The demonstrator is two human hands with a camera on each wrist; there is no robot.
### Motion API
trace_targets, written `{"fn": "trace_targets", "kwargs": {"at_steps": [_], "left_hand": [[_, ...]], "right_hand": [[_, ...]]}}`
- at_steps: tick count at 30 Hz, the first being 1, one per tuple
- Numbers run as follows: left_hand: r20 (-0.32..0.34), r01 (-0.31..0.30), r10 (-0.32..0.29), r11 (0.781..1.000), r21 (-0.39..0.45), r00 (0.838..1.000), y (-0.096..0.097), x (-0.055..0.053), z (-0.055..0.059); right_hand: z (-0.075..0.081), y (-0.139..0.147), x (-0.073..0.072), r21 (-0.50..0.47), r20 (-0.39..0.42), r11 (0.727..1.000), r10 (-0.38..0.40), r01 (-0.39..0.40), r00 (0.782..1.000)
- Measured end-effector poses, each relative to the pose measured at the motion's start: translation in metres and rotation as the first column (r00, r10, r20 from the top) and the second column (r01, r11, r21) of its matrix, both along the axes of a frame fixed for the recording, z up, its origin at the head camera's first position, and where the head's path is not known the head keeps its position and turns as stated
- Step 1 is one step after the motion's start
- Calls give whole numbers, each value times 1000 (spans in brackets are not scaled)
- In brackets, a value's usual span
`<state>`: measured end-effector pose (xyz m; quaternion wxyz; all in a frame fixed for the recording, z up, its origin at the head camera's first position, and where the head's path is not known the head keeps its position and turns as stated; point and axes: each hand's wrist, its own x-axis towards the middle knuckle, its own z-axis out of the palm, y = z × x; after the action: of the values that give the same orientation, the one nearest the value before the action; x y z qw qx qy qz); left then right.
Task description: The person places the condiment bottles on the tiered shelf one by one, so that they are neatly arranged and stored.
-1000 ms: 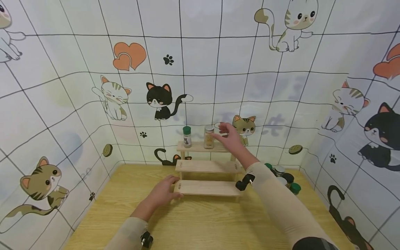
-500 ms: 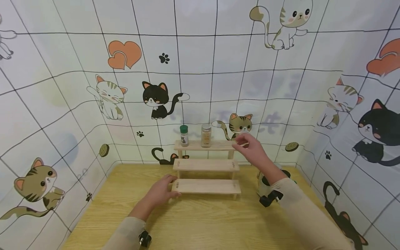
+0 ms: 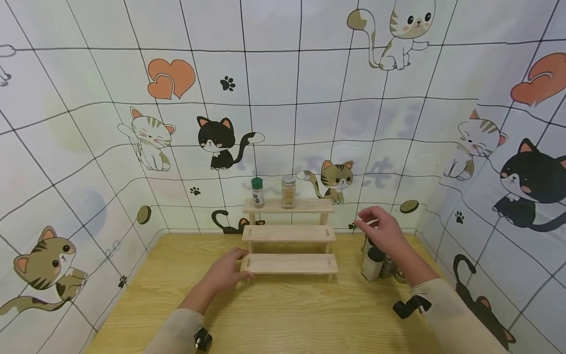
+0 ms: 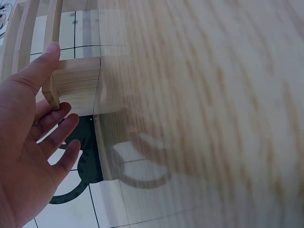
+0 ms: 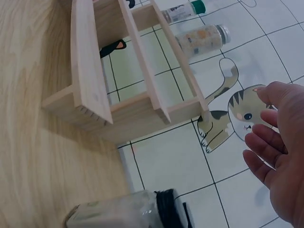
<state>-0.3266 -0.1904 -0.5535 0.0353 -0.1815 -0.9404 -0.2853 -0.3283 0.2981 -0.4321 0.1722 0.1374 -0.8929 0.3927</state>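
Observation:
A three-step wooden spice rack point(image 3: 289, 264) stands on the table. My left hand point(image 3: 224, 270) holds the left end of its lowest step; in the left wrist view the thumb point(image 4: 47, 59) and forefinger lie on either side of the board's end. On the top step are a green-capped shaker point(image 3: 257, 193) and, to its right, a glass spice jar point(image 3: 289, 192) with a silvery lid. My right hand point(image 3: 383, 231), fingers loosely bent with nothing in them, hovers over a group of seasoning jars right of the rack. A black-lidded jar point(image 3: 373, 264) is foremost there; the hand and wrist hide others.
Behind the wooden table point(image 3: 283, 314) and at both sides rises a white wall covering point(image 3: 274, 78) with a grid and cartoon cats. The rack's middle step point(image 3: 289, 233) and lowest step are bare.
My right hand has moved from beside the glass spice jar on the top step, right and down to above the group of jars. My left hand stays at the rack's end.

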Motion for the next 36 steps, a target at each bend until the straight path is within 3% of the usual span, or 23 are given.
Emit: {"fn": "trace_targets", "kwargs": {"at_steps": [9,17,21,25,31,34,36], "left_hand": [[11,0,0,1000,16,1000,2,3,1],[-4,6,-6,1000,23,1000,1,2,1],[-3,1,-1,1000,19,1000,1,2,1],[3,-5,5,1000,17,1000,1,2,2],[7,4,-4,1000,24,1000,1,4,4],[8,7,-7,1000,25,1000,1,4,4],[8,7,-7,1000,27,1000,1,4,4]], "right_hand": [[-15,21,23,56,24,998,-40,38,999],[-26,35,34,181,14,984,2,-5,1000],[-37,40,34,268,-61,963,8,9,998],[-49,43,32,392,-131,918,-5,57,991],[-61,42,31,526,-101,845,-53,99,993],[-64,40,31,538,-71,836,-76,103,995],[-65,40,30,517,-57,849,-87,104,995]]}}
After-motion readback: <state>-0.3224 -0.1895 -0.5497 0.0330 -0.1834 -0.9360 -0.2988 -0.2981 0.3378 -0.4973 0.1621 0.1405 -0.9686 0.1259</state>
